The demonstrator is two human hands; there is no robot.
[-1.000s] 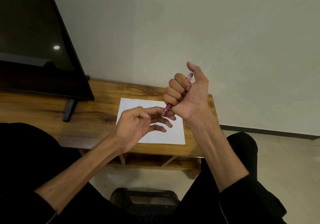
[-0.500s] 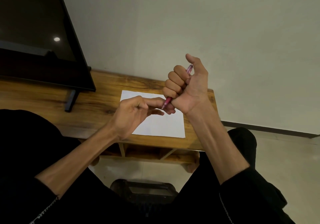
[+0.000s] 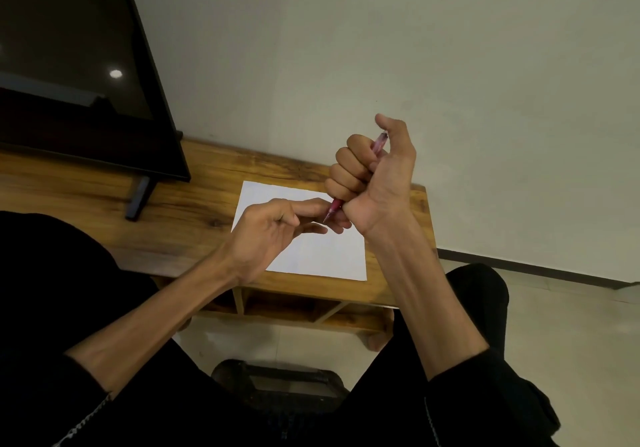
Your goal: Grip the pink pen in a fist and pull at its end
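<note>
My right hand [image 3: 372, 176] grips a pink pen [image 3: 335, 208] in a fist, tip pointing down and left, thumb raised beside the pen's top end. My left hand [image 3: 277, 228] is held just left of it above the table, fingers extended, and their tips meet the pen's tip. Under both hands a blank white sheet of paper [image 3: 322, 252] lies flat on the wooden table [image 3: 194, 214].
A dark flat screen [image 3: 69, 65] stands on a foot at the table's left. A plain wall rises behind the table. The table's right edge lies just beyond the paper. A dark stool [image 3: 280, 377] shows between my knees on the tiled floor.
My left hand's fingers have closed in on the pen tip, from apart to touching. The right hand keeps its fist on the pen. The view has shifted slightly.
</note>
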